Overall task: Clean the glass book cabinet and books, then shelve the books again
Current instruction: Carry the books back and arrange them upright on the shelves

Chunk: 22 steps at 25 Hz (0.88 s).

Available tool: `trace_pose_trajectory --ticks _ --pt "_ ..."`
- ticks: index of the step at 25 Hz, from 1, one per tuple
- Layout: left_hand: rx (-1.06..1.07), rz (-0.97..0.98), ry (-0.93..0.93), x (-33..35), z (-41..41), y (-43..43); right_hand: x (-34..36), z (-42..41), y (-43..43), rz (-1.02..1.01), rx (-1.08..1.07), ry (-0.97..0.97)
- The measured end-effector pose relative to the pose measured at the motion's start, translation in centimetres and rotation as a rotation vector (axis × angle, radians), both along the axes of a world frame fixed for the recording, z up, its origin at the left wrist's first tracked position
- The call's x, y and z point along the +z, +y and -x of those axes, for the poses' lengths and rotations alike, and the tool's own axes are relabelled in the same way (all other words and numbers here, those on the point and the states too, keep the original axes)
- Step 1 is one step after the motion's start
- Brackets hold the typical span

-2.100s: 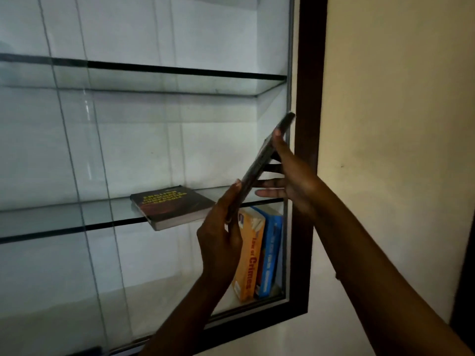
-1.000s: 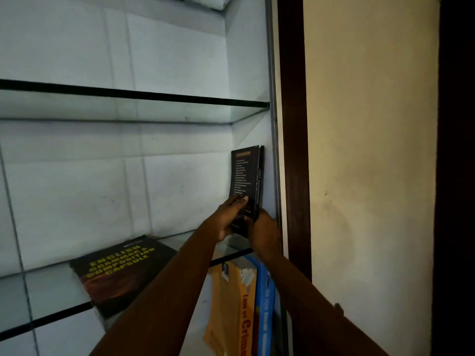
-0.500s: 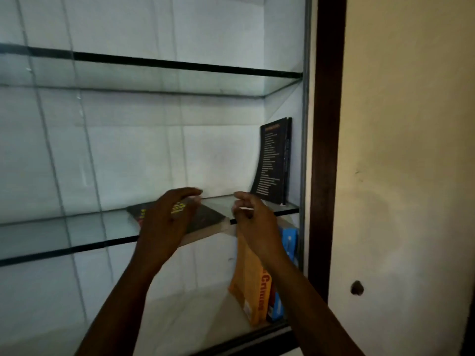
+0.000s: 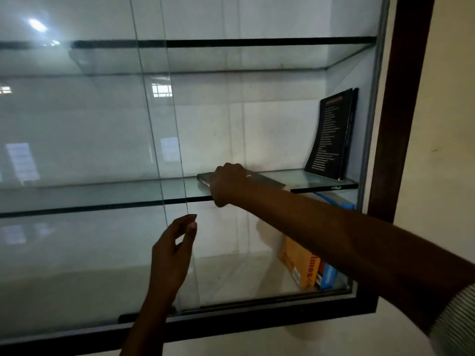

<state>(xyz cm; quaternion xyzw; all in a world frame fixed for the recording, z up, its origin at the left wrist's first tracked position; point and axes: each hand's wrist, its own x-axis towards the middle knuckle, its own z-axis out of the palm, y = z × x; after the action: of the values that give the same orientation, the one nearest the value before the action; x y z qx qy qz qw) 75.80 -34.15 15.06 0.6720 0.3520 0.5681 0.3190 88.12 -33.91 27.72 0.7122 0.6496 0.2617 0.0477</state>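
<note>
A dark flat book [image 4: 267,179] lies on the middle glass shelf [image 4: 308,179] of the cabinet. My right hand [image 4: 227,185] reaches across and grips the book's left end, fingers curled over it. A thin black book [image 4: 331,134] stands upright against the cabinet's right wall on the same shelf. Below, an orange book [image 4: 299,265] and a blue book [image 4: 329,276] lean in the bottom right corner. My left hand [image 4: 172,255] hovers lower, fingers loosely curved and holding nothing, at the edge of the sliding glass door [image 4: 102,150].
The upper glass shelf [image 4: 231,43] carries nothing. A dark wooden frame [image 4: 401,111] borders the cabinet on the right and along the bottom. A cream wall [image 4: 447,150] lies to the right of it.
The black book was stood upright at the right wall and let go. My right hand then moved left onto the flat book; my left hand dropped away below the shelf.
</note>
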Motion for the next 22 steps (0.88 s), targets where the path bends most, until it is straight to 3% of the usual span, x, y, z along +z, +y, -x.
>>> trace_pose_trajectory --ticks 7,10,15,18,22 --pt "-0.354 -0.073 -0.091 6.6 -8.0 0.7 3.5 -10.2 -5.4 -0.473 -0.066 0.583" --pt "-0.487 0.116 -0.161 11.5 -13.5 3.6 2.6 -14.2 -7.6 -0.759 0.077 1.102" --pt "-0.715 0.425 -0.026 14.8 -20.9 7.9 -2.4 -15.0 -5.4 -1.045 0.177 1.508" --pt "-0.766 0.408 -0.095 13.8 -24.3 9.9 -4.1 -16.3 -4.3 -1.044 0.142 1.515" --pt "-0.788 0.327 -0.136 13.4 -27.4 11.4 -3.6 -19.4 -4.1 -0.955 0.027 1.222"
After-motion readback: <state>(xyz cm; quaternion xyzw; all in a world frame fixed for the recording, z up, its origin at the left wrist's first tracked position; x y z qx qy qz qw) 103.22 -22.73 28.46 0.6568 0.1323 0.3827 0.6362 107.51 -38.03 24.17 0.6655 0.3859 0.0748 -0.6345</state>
